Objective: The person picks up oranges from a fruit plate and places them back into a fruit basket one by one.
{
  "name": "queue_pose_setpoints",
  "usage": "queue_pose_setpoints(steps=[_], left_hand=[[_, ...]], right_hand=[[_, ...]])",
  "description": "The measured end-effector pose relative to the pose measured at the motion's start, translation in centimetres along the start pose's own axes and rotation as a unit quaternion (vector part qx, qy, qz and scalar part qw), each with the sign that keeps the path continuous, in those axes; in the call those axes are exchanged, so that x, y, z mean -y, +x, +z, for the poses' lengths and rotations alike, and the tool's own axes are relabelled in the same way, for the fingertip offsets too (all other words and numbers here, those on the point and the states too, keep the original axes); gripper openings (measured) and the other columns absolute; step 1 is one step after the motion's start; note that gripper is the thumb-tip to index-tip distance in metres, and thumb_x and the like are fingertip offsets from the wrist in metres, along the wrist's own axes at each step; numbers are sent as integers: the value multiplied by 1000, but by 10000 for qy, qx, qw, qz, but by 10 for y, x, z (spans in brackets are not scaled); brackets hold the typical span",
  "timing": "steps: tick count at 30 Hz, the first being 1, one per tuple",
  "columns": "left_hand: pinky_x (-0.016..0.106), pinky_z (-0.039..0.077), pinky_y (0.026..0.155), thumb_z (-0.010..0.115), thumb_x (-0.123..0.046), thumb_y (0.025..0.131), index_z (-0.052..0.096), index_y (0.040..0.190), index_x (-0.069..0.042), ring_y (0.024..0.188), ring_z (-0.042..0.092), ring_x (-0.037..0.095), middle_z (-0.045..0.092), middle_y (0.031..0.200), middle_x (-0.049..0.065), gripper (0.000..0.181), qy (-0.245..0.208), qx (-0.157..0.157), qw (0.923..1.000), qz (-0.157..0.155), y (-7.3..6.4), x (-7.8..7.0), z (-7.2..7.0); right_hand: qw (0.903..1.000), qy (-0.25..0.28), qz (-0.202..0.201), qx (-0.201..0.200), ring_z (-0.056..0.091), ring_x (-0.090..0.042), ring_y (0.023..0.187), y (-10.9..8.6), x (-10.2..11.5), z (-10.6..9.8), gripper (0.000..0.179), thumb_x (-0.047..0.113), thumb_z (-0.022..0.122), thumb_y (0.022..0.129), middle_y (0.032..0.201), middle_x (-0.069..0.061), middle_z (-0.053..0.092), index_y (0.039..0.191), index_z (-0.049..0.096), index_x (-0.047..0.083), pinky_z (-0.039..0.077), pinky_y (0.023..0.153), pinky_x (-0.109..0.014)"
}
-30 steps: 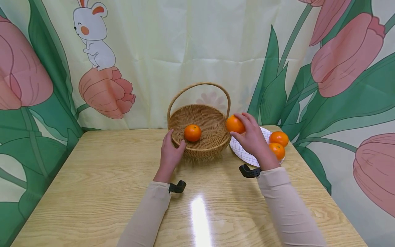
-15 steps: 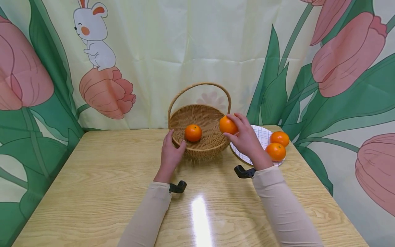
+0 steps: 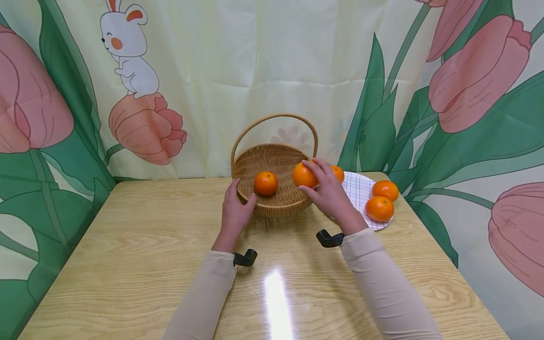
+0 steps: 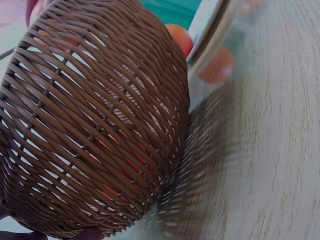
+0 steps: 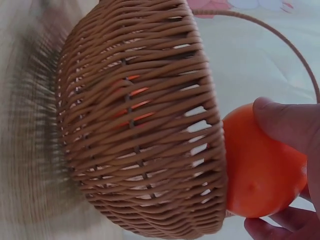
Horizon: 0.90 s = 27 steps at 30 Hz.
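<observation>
A wicker basket (image 3: pixel 293 202) with an arched handle stands at the table's far middle, one orange (image 3: pixel 265 183) inside it. My left hand (image 3: pixel 236 210) grips the basket's left rim, thumb on the near wall. My right hand (image 3: pixel 329 191) holds a second orange (image 3: pixel 303 175) over the basket's right rim. The right wrist view shows that orange (image 5: pixel 260 162) just past the basket wall (image 5: pixel 145 125), fingers curled round it. The left wrist view is filled by the woven wall (image 4: pixel 95 125). A checked plate (image 3: pixel 361 191) to the right carries three oranges, among them one (image 3: pixel 379 208) at its near edge.
The wooden table (image 3: pixel 127 245) runs to a printed curtain (image 3: pixel 263 61) close behind the basket. The plate lies near the table's right edge. Black wrist camera mounts (image 3: pixel 244 258) sit at both cuffs.
My right hand has carried its orange leftward from above the plate to over the basket's right rim, uncovering a third orange on the plate. The left hand and basket stayed put.
</observation>
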State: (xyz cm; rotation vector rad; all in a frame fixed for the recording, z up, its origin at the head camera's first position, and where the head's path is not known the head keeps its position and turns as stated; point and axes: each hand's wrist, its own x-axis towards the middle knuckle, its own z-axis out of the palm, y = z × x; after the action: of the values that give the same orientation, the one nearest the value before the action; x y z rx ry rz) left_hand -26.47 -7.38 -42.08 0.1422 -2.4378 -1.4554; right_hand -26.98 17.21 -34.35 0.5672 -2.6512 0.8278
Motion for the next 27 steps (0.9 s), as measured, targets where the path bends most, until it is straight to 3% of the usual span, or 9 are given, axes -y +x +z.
queue_pose_setpoints(steps=[27], left_hand=[[48, 34, 104, 55, -43, 81, 29, 141, -23, 133, 32, 27, 29, 146, 3, 68, -16, 10, 10000, -57, 0, 1, 1]], right_hand=[[9974, -299, -293, 586, 45, -37, 119, 7, 7, 23, 56, 37, 61, 84, 143, -10, 31, 134, 39, 26, 42, 93, -52]])
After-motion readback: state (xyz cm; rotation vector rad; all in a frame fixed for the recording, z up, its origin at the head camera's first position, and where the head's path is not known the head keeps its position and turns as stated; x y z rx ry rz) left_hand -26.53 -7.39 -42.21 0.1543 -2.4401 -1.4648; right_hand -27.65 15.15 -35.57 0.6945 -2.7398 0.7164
